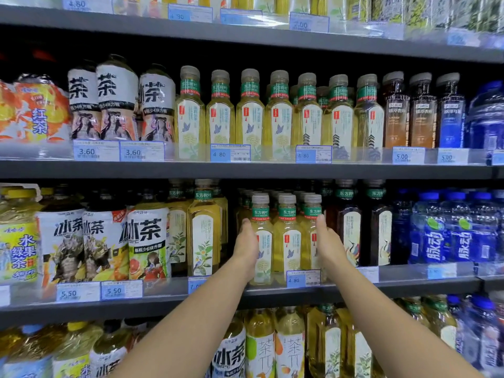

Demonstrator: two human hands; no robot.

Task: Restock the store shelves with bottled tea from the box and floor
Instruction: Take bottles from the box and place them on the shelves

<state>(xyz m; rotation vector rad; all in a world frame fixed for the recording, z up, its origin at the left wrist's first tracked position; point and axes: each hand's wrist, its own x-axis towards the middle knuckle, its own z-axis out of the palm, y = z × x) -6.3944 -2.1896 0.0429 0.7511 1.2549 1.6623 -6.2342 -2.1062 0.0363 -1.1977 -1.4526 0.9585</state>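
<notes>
Three small bottles of yellow tea with green neck bands stand side by side at the front of the middle shelf (409,286): a left bottle (265,257), a middle bottle (288,241) and a right bottle (310,236). More of the same stand in rows behind them. My left hand (245,242) lies flat against the outer side of the left bottle. My right hand (328,241) lies flat against the outer side of the right bottle. Both palms face inward with fingers stretched upward, bracketing the group. The box and the floor are out of view.
Taller tea bottles (204,236) stand just left of my left hand, and dark tea bottles (351,230) just right of my right hand. Blue drink bottles (447,230) fill the far right. A 4.80 price tag (302,278) hangs below the group. The shelves above and below are fully stocked.
</notes>
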